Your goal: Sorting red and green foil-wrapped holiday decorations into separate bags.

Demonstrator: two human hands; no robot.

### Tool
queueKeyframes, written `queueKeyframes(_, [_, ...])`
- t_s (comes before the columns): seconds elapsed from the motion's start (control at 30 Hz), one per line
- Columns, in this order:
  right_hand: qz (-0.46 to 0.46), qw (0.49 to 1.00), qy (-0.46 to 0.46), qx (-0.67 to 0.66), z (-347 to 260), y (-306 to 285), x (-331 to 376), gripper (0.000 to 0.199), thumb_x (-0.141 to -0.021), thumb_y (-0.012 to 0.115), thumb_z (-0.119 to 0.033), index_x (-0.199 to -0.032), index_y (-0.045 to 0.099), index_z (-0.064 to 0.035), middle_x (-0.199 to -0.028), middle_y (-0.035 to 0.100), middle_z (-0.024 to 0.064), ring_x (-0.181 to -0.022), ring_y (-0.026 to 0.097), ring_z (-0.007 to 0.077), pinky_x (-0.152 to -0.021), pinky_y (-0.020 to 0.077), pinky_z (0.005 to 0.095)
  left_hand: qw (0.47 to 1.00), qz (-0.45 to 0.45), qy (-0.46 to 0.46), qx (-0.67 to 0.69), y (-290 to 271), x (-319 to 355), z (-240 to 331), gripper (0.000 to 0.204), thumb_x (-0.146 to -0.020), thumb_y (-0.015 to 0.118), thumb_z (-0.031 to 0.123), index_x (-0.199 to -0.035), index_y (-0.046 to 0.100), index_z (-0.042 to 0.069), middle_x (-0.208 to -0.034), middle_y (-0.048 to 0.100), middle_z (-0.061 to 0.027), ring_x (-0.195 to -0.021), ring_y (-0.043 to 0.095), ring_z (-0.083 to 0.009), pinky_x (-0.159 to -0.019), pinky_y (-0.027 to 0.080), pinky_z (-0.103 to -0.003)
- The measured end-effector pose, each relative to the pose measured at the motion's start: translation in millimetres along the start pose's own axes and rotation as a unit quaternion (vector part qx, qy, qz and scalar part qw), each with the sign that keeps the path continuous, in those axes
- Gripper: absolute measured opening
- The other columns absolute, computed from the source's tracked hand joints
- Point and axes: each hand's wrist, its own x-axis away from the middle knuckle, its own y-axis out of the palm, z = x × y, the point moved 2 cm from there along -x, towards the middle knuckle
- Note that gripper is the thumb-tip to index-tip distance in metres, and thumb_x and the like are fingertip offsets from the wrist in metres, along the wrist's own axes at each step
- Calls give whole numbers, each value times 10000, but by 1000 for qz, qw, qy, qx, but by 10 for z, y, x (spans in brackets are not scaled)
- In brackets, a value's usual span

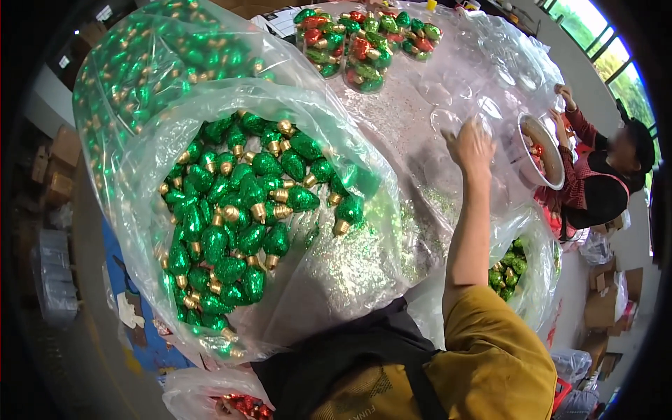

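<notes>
Nearest to us, at the near edge of the tabletop (420, 119), a small bag of red ornaments (241, 404) lies low by our body; our left hand is out of view, so we cannot tell what its fingers are doing. Just beyond stands the big clear bag (336, 266), mouth open, heaped with green glittered bulb ornaments (231, 210) with gold caps. Further out, our right hand (470, 145) reaches with fingers spread open, gripping nothing, just short of the clear plastic tubs (448, 115) lying empty toward the middle of the tabletop. We judge these tubs very light, thin and slick, easily dented, so best taken by the rim with a gentle pinch. The ornaments look light, brittle and rough with glitter, which sheds over the tabletop; the cap end seems the safest hold. At the far edge stand filled tubs of red and green ornaments (364, 42). At the right edge another person (602, 182) handles a white bowl (542, 150)
</notes>
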Motion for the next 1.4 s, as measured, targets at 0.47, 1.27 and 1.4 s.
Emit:
queueKeyframes(0.47, [-251, 804, -404, -357, -499, -1866, 1910, 90, -822, 611, -67, -835, 559, 6, -715, 617, 161, -596, 598, 225, -562, 449, 310, 993, 86, -57, -59, -754, 1486, -2771, 324, -785, 642, 357, -854, 647, 40, -804, 653, -151, -784, 632, -278, -724, 487, -390])
queueKeyframes(1.27, [-114, 806, -497, -302, -1006, -1949, 2483, 235, -851, 624, -94, -1063, 598, 6, -1091, 593, 155, -1005, 580, 305, -860, 447, 356, 984, -51, -80, -148, -390, 641, -4692, 447, -850, 552, 175, -1286, 468, 119, -1318, 443, -173, -1190, 449, -339, -983, 392, -406])
queueKeyframes(1.4, [-106, 853, -433, -272, -359, -1725, 2215, 184, -863, 601, -55, -1033, 611, 15, -1030, 626, 121, -964, 601, 241, -856, 445, 324, 989, -115, -46, -76, -455, 688, -4554, 425, -794, 669, 243, -1161, 535, 73, -1109, 551, -191, -1021, 526, -359, -876, 435, -411])
